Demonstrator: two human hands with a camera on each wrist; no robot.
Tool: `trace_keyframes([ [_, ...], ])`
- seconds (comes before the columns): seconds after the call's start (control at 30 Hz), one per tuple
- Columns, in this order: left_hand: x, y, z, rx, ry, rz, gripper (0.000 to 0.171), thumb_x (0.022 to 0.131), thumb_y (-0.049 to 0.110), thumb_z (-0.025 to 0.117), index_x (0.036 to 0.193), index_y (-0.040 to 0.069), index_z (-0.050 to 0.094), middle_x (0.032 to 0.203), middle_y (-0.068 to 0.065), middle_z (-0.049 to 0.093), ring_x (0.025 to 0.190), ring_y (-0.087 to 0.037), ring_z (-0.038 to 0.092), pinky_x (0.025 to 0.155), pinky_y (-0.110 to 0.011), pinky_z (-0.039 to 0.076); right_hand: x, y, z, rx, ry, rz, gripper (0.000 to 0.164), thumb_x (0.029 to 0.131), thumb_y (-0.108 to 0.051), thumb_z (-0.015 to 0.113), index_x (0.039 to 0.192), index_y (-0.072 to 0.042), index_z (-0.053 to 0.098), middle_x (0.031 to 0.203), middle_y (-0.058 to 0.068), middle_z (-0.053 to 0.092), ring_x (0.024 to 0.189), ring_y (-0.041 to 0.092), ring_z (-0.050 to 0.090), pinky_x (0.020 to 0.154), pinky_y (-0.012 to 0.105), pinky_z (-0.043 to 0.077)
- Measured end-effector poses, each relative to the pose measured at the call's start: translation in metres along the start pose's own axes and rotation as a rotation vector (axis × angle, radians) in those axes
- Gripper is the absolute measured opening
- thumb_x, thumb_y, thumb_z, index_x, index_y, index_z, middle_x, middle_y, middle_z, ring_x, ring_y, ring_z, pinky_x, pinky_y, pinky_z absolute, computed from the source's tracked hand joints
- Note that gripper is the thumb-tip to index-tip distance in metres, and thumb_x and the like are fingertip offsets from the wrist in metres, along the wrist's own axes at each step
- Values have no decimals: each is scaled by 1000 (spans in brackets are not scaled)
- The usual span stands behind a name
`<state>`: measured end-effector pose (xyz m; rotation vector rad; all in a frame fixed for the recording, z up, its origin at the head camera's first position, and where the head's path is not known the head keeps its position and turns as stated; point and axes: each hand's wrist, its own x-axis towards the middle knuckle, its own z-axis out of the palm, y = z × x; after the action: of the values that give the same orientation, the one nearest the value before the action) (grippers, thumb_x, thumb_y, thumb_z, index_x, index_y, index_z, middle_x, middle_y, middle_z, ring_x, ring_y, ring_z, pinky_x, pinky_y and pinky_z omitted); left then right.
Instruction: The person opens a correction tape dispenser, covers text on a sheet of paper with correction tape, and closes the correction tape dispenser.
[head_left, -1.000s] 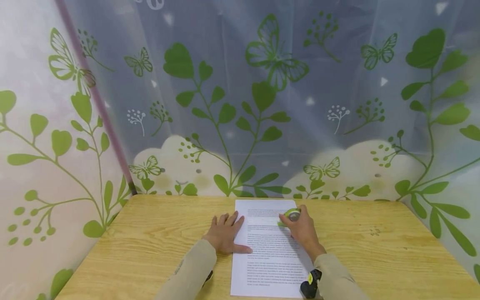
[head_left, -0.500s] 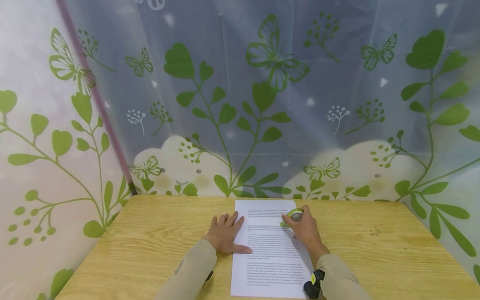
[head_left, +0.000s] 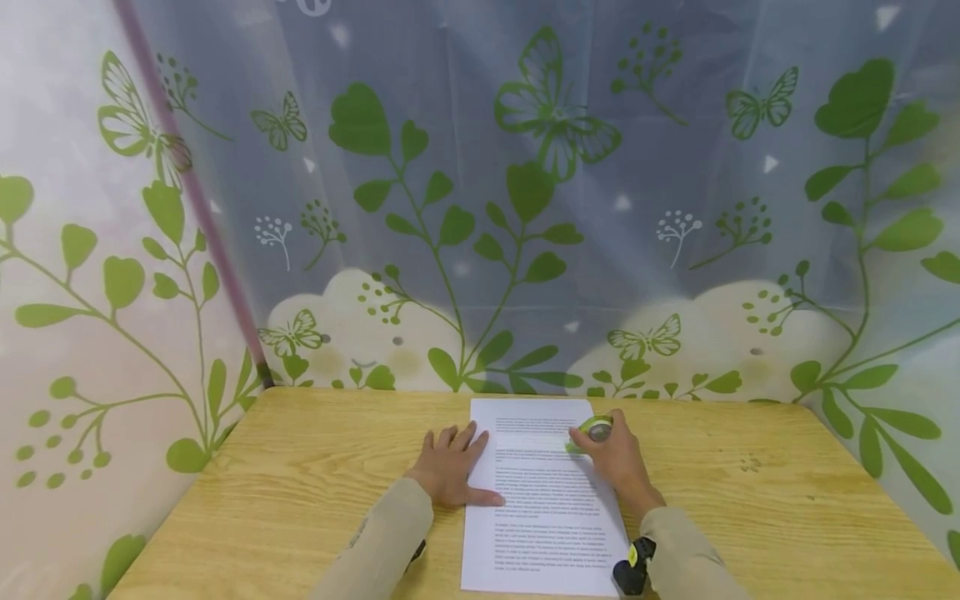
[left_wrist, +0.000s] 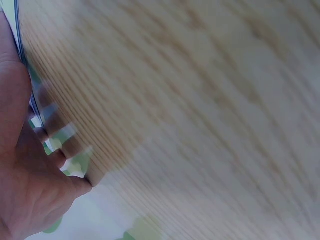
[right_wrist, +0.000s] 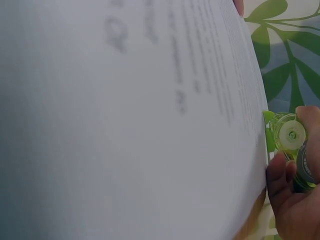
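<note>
A printed sheet of paper [head_left: 480,542] lies on the wooden table, its text in several blocks. My left hand [head_left: 447,475] rests with spread fingers at the sheet's left edge, thumb over the paper; the left wrist view shows that hand [left_wrist: 30,170] along its left side. Between the fingers and thumb of my right hand [head_left: 621,462] is a green correction tape [head_left: 598,429]. Its tip is down at the right end of a printed line in the upper part. The right wrist view shows the correction tape's round clear case [right_wrist: 291,132] close to the paper [right_wrist: 125,160].
The wooden table [head_left: 300,467] stretches to both sides of the sheet. Behind it hangs a cloth [head_left: 465,250] with green leaves and butterflies. A black wrist camera [head_left: 633,571] on the right sleeve overlaps the sheet's lower right corner.
My right hand has slid a little to the right with the correction tape, along the printed line toward the sheet's right edge. The left hand and the paper stay in place.
</note>
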<state>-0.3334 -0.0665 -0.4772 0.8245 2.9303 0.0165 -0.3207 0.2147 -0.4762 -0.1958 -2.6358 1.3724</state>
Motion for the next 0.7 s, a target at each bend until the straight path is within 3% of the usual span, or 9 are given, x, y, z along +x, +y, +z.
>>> trace_keyframes([
  [0.27,3,-1,3,-15,2,3,109,71,87,43,153,18,22,158,-9,17,139,-38,20,105,-64,15,0,2,-4,-22,8,-4,58,86,-37,71,117,1,39,96,17,58,83,25,58,70,37,46],
  [0.7,-6,5,-12,-23,-18,0,106,74,83,46,153,15,25,156,-11,21,138,-38,23,105,-63,18,0,6,-12,-38,-1,-2,55,87,-38,69,114,-1,39,96,15,57,82,24,56,68,36,44],
])
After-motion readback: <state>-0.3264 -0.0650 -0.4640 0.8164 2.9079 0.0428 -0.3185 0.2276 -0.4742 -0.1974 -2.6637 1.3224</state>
